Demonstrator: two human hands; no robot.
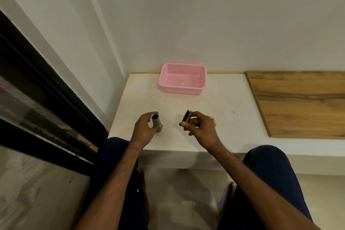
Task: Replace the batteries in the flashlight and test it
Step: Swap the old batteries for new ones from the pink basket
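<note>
Now gripping the flashlight upright on the desk with left fingers, open end up, in front of the basket. Pinching a battery in right fingers, likewise in front of the basket. Possibly risking a reversed battery, or a slip and roll off the desk. Failing to make out polarity marks; glimpsing only part of spare batteries behind right fingers.
</note>
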